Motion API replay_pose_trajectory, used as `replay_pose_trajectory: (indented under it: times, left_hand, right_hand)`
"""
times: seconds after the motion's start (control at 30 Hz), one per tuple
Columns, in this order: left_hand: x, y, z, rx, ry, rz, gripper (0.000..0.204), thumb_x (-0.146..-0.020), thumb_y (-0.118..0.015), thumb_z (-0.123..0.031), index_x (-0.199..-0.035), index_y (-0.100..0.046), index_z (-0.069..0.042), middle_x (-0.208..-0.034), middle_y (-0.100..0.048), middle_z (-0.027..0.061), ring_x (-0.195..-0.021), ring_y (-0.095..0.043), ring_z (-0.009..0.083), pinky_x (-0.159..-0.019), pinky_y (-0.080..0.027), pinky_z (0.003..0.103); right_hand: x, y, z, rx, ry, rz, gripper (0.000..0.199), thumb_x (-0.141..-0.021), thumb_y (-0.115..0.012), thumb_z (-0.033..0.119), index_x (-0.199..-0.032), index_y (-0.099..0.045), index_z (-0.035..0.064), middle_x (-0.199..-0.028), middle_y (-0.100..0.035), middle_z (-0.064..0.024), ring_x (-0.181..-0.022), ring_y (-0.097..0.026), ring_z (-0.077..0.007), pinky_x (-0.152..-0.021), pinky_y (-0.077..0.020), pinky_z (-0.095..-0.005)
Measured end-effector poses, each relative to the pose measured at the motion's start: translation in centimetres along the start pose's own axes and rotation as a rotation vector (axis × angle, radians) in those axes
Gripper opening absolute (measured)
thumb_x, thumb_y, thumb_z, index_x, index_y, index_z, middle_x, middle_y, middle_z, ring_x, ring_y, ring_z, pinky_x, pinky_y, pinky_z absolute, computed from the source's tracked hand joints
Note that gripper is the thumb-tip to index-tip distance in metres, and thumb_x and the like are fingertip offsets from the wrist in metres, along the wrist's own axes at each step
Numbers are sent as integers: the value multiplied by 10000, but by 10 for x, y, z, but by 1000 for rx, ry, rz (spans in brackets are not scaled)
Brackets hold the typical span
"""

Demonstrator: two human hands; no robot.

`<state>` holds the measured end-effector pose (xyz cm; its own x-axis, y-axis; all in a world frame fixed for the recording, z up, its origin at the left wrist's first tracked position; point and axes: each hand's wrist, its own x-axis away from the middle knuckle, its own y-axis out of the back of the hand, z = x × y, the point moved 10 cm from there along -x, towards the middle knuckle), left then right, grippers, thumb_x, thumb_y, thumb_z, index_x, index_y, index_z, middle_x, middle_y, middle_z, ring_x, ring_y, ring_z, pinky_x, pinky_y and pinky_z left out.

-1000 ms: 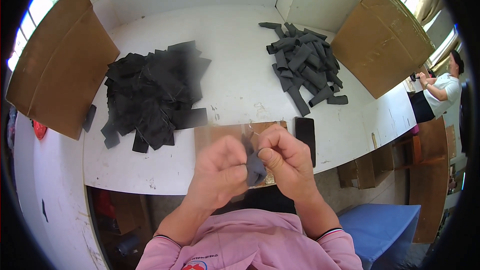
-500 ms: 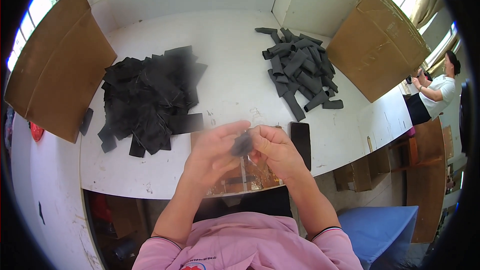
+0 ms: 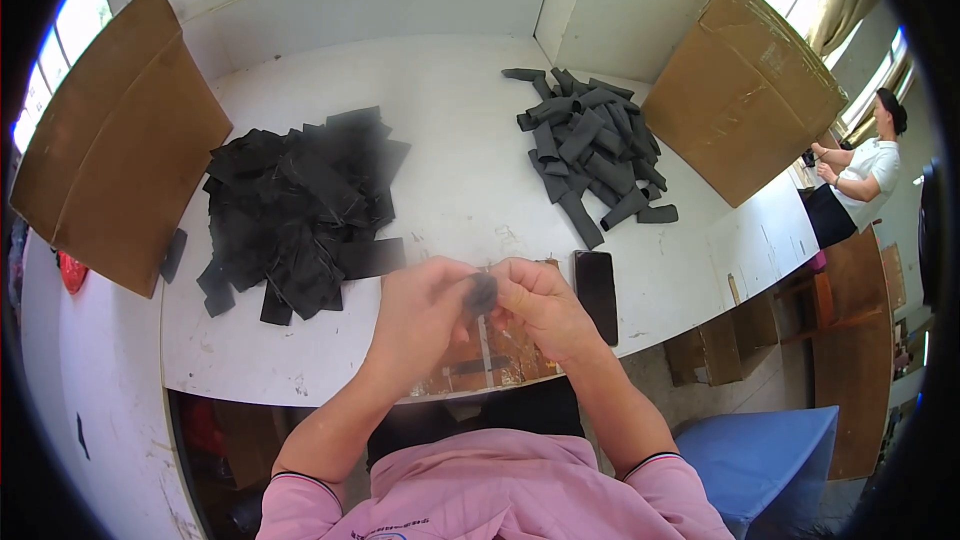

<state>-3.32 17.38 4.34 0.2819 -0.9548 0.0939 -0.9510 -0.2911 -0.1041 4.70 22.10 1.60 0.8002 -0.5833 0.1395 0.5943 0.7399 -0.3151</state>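
Close to the table's front edge, my left hand (image 3: 425, 315) and my right hand (image 3: 545, 308) meet around a small bunched piece of black fabric (image 3: 481, 292). Fingertips of both hands pinch it from either side, and part of it is hidden behind them. Left of my hands lies a heap of flat black fabric pieces (image 3: 290, 210). To the far right is a pile of dark grey fabric tubes (image 3: 600, 155). Beneath my hands a brown, tape-covered board (image 3: 520, 365) shows at the table edge.
A black phone (image 3: 596, 297) rests right of my hands. Cardboard boxes stand at the left (image 3: 120, 140) and right (image 3: 745, 90) of the white table (image 3: 440, 160). A blue cloth-like cover (image 3: 755, 460) is at lower right. Another person (image 3: 868, 175) works at far right.
My left hand's spread fingers have closed in on the black fabric piece, which now looks more rounded. The view has shifted slightly; the piles look the same.
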Motion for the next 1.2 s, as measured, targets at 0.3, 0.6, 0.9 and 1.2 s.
replay_pose_trajectory:
  times: [0.3,0.6,0.9,1.2]
  left_hand:
    - [-6,-19,20,1083,273,186,239,-842,-417,2,-1073,-458,48,-779,-577,127,-368,-402,22,-317,-270,159]
    - [-5,-41,22,1536,360,360,357,-863,-324,-53,-1205,-371,40,-804,-577,156,-306,-353,29,-289,-253,173]
    - [-6,-30,82,1524,549,137,260,-838,-473,-61,-1093,-492,-13,-675,-535,21,-337,-332,21,-305,-252,175]
    - [4,-17,94,1230,413,231,308,-835,-477,-65,-1138,-444,-23,-810,-557,72,-368,-320,27,-352,-265,176]
  right_hand:
    - [-5,-5,29,77,61,2,172,-862,-501,166,-760,-484,28,-650,-465,18,-560,-420,-57,-521,-353,-187]
    - [-13,-2,11,64,-14,82,204,-859,-511,210,-736,-493,48,-630,-458,17,-550,-402,-56,-497,-325,-185]
    - [-19,12,-30,22,-136,33,199,-855,-511,223,-739,-511,62,-643,-485,11,-565,-427,-59,-526,-350,-186]
    - [-22,14,-57,-52,-123,111,205,-854,-519,236,-748,-513,60,-667,-491,12,-587,-452,-63,-549,-375,-199]
